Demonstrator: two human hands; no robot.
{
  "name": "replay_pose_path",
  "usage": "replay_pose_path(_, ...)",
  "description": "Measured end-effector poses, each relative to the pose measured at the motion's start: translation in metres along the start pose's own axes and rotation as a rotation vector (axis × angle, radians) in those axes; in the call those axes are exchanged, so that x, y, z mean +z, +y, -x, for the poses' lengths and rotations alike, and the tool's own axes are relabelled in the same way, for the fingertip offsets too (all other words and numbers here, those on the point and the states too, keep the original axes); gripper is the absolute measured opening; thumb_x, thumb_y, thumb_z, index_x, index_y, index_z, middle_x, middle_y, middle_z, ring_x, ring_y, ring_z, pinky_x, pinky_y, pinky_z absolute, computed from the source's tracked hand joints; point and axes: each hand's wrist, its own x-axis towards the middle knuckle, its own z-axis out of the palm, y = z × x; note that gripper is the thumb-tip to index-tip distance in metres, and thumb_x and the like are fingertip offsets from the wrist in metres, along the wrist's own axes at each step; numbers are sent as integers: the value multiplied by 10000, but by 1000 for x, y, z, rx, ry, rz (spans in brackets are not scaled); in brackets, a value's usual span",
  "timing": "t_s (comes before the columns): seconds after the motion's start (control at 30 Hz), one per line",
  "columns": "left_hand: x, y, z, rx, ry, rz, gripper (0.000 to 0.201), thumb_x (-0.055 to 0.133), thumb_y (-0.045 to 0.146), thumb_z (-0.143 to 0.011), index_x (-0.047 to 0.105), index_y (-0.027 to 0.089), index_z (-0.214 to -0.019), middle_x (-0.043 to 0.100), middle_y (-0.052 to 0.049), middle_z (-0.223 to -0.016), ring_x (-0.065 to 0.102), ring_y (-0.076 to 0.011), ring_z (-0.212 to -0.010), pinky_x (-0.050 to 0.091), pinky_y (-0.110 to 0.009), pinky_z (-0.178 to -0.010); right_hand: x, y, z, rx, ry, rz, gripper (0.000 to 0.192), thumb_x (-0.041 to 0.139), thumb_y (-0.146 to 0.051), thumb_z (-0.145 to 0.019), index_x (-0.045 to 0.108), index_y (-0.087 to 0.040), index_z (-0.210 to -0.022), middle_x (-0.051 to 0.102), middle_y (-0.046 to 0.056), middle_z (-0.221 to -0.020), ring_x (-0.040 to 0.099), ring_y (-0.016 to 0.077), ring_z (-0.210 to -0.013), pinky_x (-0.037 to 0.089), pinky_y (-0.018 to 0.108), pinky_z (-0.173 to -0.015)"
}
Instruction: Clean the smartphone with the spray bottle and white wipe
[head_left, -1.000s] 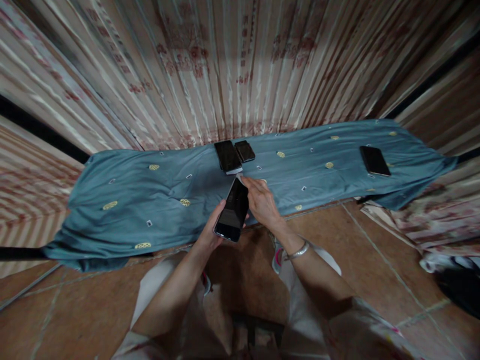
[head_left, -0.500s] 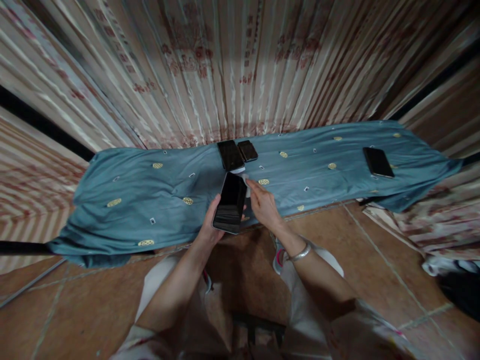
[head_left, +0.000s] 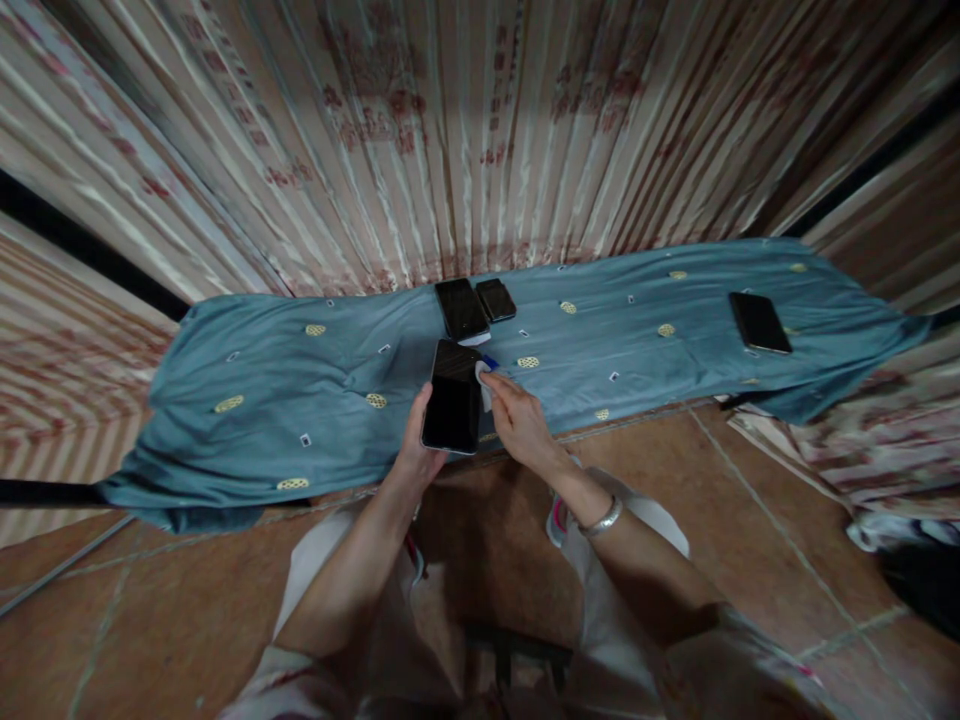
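Wiping, by appearance: one black phone [head_left: 452, 402], held over the near edge of the blue-covered tabletop [head_left: 341, 350]. Left hand [head_left: 418, 442]: thumb along the phone's left side, other fingers mostly hidden. Right hand [head_left: 523, 424]: fingers pinching a white wipe [head_left: 484, 378] at its right edge. Advisable: steady left grip, light flat strokes, corners included.

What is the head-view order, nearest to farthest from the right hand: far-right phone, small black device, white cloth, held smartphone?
1. White cloth: in the right hand
2. Held smartphone: to its left
3. Small black device: beyond, on blue fabric
4. Far-right phone: fabric's right end
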Motion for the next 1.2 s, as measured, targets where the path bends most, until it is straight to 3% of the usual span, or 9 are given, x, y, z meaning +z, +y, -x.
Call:
replay_pose_path(0.2, 5, 4, -2, 11, 25, 6, 329, 476, 350, -928, 711, 121, -961, 762, -56, -878, 702, -196, -895, 526, -303, -911, -1, -9, 5, 2, -50, -33, 427, 377, -109, -906, 606, -167, -1261, 660, 130, -1273, 611, 205, -1207, 485, 408, -1041)
replay_pose_path(0.43, 1, 6, -9, -12, 26, 7, 403, 460, 408, -930, 685, 118, -1097, 764, -60, -863, 709, -196, -823, 548, -318, -868, 0, -16, 10, -22, -93, -67, 428, 383, -92, -895, 620, -168, -1244, 676, 118, -1252, 639, 204, -1160, 505, 389, -1015)
replay_pose_path(0.7, -1, 8, -13, -25, -8, -25, 543, 321, 462, -968, 702, 74, -966, 750, -109, -799, 708, -194, -728, 556, -323, -802, -1, -18, 12, 4, -141, -84, 414, 406, -82, -873, 648, -169, -1197, 719, 94, -1168, 689, 189, -1047, 533, 349, -950)
replay_pose_path(0.93, -7, 13, -18, -8, -38, -60, 537, 385, 512, -943, 704, 80, -948, 744, -98, -770, 710, -186, -733, 556, -299, -793, 0, -20, 14, 56, -162, -88, 374, 437, -91, -867, 681, -184, -1135, 756, 69, -1044, 711, 182, -910, 531, 310, -877)
replay_pose_path(1.2, -6, 13, -18, 67, 38, -78, 481, 417, 487, -947, 706, 104, -923, 737, -75, -740, 695, -161, -684, 543, -251, -675, 2, -25, 17, 103, -192, -144, 348, 427, -104, -880, 689, -180, -1096, 727, 13, -808, 667, 145, -731, 509, 249, -754)
